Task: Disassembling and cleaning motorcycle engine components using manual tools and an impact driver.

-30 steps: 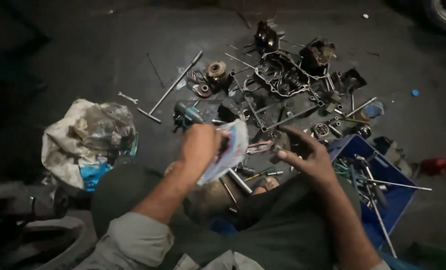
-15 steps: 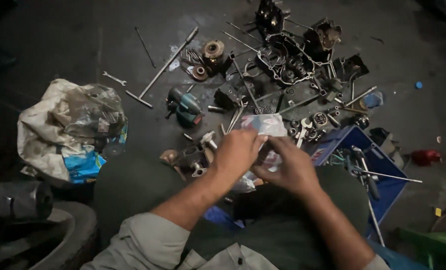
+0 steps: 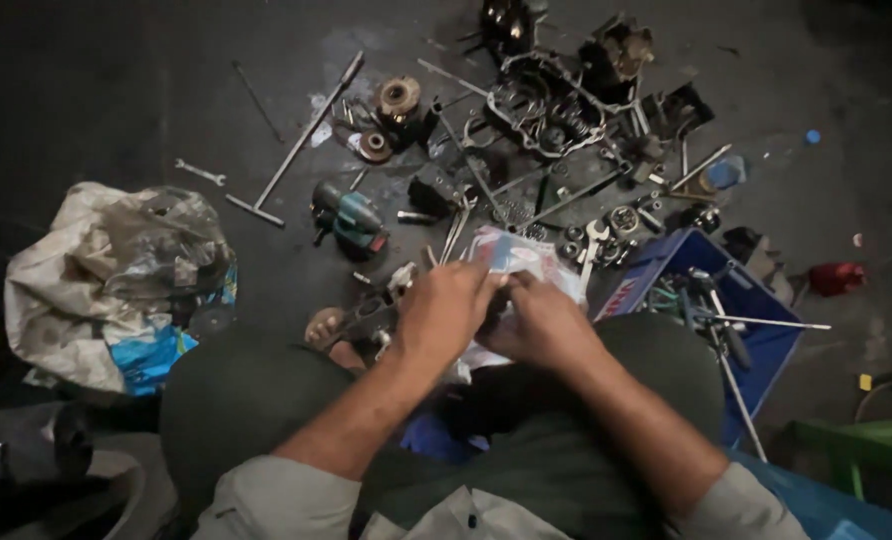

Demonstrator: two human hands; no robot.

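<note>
Both hands have been pulled in closer than half a second ago: the left hand (image 3: 444, 312) and right hand (image 3: 543, 325) are pressed together, pinching the small clear plastic packet (image 3: 514, 255). Nothing looks taken out yet. Scattered metal engine parts (image 3: 546, 110) crowd ahead; a blue plastic crate (image 3: 766, 335) hems the right hand.
</note>
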